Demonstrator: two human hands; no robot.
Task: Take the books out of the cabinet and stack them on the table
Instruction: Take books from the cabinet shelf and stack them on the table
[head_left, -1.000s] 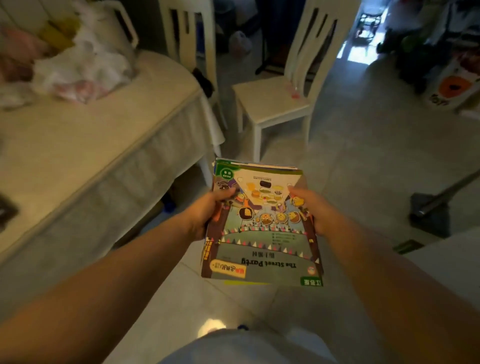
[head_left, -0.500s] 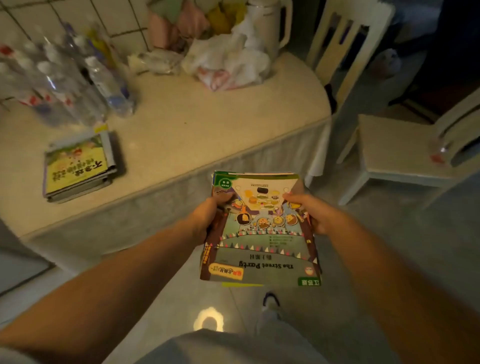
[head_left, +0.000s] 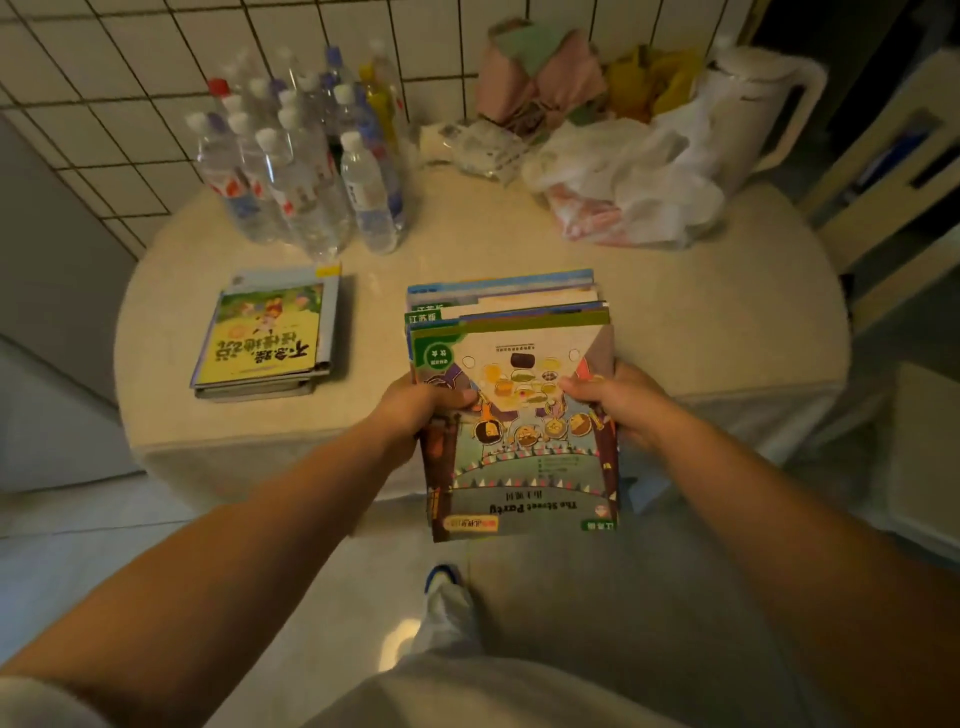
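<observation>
a: far left first?
b: item one, small stack of books (head_left: 265, 338) lying flat on the round table (head_left: 701, 291); yellow cover on top, lower titles hidden.
a: behind it?
b: cluster of clear plastic bottles (head_left: 306, 171) against the tiled wall; count unclear, they overlap.
a: centre?
b: item two, bundle of thin books (head_left: 519, 410), far end over the table edge, near end over the floor. whether it touches the table cannot be told. only the top cover reads, "the street party", upside down.
a: hands?
b: left hand (head_left: 415, 410) grips the left edge, thumb curled on the cover; right hand (head_left: 618, 400) grips the right edge likewise. fingers underneath hidden.
a: right?
b: crumpled plastic bags (head_left: 623, 182), white jug (head_left: 753, 104), chair cut off by the frame.
</observation>
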